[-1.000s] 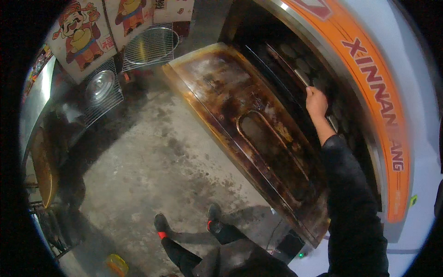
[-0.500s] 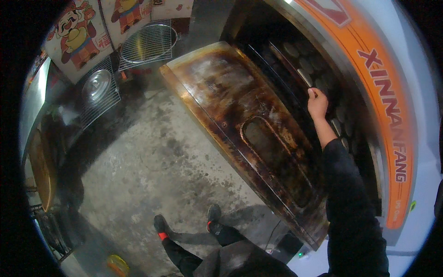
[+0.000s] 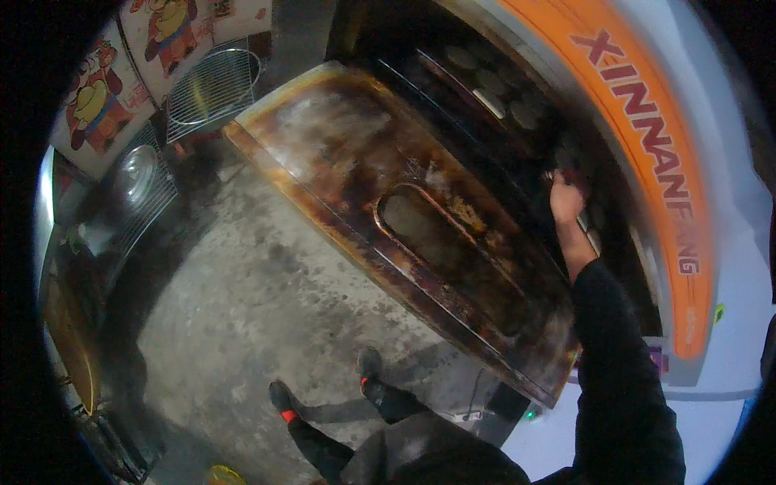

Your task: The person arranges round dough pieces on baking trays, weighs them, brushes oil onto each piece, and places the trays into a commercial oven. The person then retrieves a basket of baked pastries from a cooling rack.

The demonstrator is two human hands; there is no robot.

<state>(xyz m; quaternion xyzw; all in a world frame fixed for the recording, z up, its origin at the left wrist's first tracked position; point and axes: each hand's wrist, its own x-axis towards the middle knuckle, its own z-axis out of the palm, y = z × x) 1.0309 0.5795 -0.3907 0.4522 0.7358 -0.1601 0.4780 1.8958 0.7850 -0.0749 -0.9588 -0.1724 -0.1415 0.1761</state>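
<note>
My right hand reaches into the dark opening of an oven, fingers curled closed. What they hold, if anything, I cannot make out; a dark reddish patch shows by the fingertips. Under and around the hand lies a dark tray bearing several round, flat pieces, dim in the shadow. A pale strip on the tray's edge lies beyond the hand, apart from it. The oven door, stained brown and folded down, has a long rounded window. My left hand is out of view.
An orange curved panel borders the oven on the right. Wire racks stand at the far left, one with a round metal lid. A wet-spotted concrete floor lies left of the door.
My right hand has come off the pale strip at the tray's edge and moved nearer along the opening. The whole view has shifted, so the oven sits farther left.
</note>
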